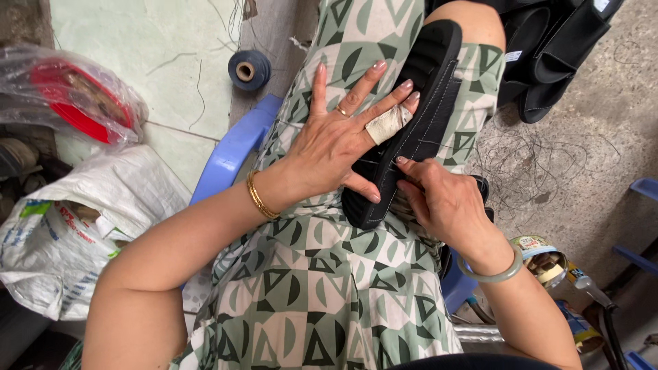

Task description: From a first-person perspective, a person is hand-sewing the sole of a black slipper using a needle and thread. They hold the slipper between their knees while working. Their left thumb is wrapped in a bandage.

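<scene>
Concrete floor [589, 157] spreads around a blue stool [233, 147], strewn with loose thread [528, 161]. On the person's lap, over a patterned green dress [322, 288], lies a black sandal [411, 123]. The left hand [336, 140] lies flat and open on it, one finger bandaged. The right hand [442, 199] pinches the sandal's edge with closed fingers. Nearby sit a thread spool [249, 70], white sack [62, 240], open can [545, 260] and more black sandals [548, 48].
</scene>
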